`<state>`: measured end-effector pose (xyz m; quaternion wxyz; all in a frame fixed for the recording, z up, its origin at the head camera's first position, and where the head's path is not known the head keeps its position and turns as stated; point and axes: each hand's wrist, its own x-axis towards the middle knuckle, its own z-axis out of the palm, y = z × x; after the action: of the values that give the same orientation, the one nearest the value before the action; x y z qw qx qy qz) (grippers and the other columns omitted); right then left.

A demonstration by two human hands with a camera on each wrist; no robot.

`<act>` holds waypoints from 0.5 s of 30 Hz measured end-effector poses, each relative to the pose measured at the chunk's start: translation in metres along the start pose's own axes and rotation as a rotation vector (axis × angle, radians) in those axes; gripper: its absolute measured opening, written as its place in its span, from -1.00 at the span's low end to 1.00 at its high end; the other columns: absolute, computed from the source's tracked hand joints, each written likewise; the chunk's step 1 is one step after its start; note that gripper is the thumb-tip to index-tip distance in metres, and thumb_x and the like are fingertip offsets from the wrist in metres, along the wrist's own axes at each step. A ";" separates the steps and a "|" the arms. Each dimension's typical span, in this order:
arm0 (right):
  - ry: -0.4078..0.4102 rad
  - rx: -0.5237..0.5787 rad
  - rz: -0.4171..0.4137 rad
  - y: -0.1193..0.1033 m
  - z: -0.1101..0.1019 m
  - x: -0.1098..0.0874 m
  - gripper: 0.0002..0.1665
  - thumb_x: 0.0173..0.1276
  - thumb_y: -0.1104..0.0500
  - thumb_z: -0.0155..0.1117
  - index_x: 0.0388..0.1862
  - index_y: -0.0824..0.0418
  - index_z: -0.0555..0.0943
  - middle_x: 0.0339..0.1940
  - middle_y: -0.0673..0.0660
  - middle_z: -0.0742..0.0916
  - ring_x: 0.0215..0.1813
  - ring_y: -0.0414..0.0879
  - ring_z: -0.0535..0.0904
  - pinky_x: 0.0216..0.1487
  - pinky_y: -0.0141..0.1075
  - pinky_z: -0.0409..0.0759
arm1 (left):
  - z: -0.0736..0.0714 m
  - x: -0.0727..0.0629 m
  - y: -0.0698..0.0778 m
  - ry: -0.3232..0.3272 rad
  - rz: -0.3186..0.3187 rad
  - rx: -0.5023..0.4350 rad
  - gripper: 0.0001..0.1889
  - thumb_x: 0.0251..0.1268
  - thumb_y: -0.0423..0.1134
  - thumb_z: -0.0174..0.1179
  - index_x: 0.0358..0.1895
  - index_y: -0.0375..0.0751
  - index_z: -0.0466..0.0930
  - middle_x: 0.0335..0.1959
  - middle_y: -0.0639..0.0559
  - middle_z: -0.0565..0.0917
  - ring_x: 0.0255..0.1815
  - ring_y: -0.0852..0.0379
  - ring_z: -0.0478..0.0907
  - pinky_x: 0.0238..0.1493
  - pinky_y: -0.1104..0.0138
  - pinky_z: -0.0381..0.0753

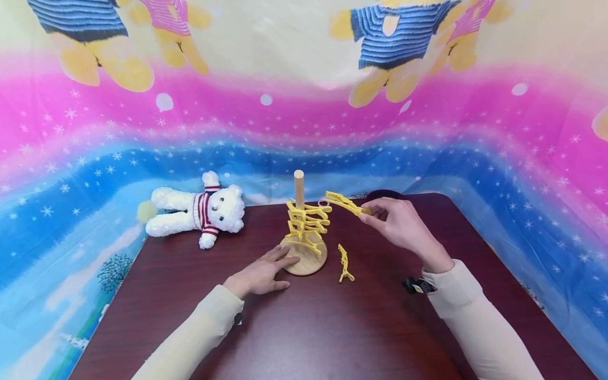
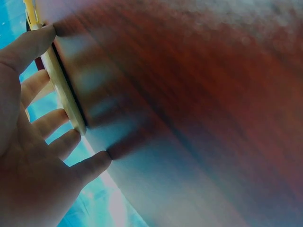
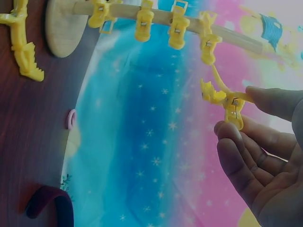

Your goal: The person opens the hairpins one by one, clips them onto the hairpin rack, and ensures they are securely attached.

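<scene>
A wooden stand with an upright pole (image 1: 298, 186) rises from a round base (image 1: 304, 265), and several yellow alligator hair clips (image 1: 311, 212) are clamped along the pole. My left hand (image 1: 258, 274) rests at the base's near left edge, fingers spread. To the right of the pole, my right hand (image 1: 399, 221) holds another yellow hair clip (image 3: 231, 101), thumb and fingers pinching its handle end. Its toothed jaws stand apart and point toward the pole near the uppermost clip (image 3: 208, 42). One loose yellow hair clip (image 1: 344, 263) lies on the table right of the base.
A white plush bear (image 1: 209, 208) in a striped shirt lies at the back left. Behind my right hand is a dark curved band (image 3: 49, 201). A small pink ring (image 3: 71, 119) lies near the back edge of the dark wooden table (image 1: 304, 327). A printed cloth surrounds the table.
</scene>
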<state>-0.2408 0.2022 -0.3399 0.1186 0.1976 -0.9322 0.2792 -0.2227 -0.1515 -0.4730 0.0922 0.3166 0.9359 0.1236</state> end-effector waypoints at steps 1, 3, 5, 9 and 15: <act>0.002 0.001 0.002 -0.001 0.000 0.001 -0.75 0.33 -0.04 0.40 -0.05 -0.03 0.75 -0.29 -0.05 0.78 -0.29 -0.17 0.66 -0.21 -0.22 0.60 | 0.000 0.000 0.000 -0.002 0.000 0.000 -0.30 0.39 0.06 0.23 0.54 0.11 0.24 0.64 -0.17 0.04 0.66 -0.19 -0.07 0.52 -0.07 0.22; 0.003 0.003 0.003 -0.004 -0.001 0.002 -0.77 0.33 -0.05 0.41 -0.07 -0.07 0.76 -0.30 -0.08 0.77 -0.28 -0.19 0.65 -0.21 -0.23 0.60 | 0.000 0.000 0.001 -0.005 0.001 0.004 -0.30 0.39 0.06 0.23 0.54 0.11 0.23 0.64 -0.17 0.03 0.66 -0.19 -0.08 0.52 -0.07 0.22; 0.006 0.006 -0.014 -0.007 -0.001 0.003 -0.78 0.33 -0.05 0.40 -0.08 -0.08 0.76 -0.29 -0.09 0.78 -0.27 -0.20 0.66 -0.21 -0.23 0.60 | -0.001 0.000 0.001 -0.005 -0.001 0.002 -0.30 0.39 0.06 0.23 0.54 0.12 0.23 0.64 -0.17 0.04 0.66 -0.19 -0.07 0.52 -0.07 0.22; 0.010 0.008 -0.069 -0.012 -0.001 0.006 -0.78 0.34 -0.05 0.40 -0.08 -0.08 0.76 -0.27 -0.09 0.78 -0.27 -0.21 0.67 -0.23 -0.23 0.60 | -0.002 0.000 0.002 -0.007 -0.005 -0.005 -0.30 0.39 0.05 0.23 0.54 0.11 0.24 0.64 -0.17 0.03 0.66 -0.19 -0.07 0.52 -0.07 0.22; -0.009 -0.008 -0.108 -0.023 0.001 0.011 -0.75 0.35 -0.05 0.39 -0.04 -0.05 0.76 -0.23 -0.07 0.79 -0.26 -0.20 0.68 -0.23 -0.22 0.61 | -0.002 -0.001 0.002 -0.010 -0.006 -0.007 -0.31 0.39 0.05 0.23 0.54 0.11 0.24 0.64 -0.19 0.03 0.66 -0.20 -0.08 0.53 -0.07 0.20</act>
<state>-0.2410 0.1808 -0.3262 0.1301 0.2486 -0.9217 0.2677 -0.2215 -0.1506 -0.4701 0.0983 0.3142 0.9359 0.1252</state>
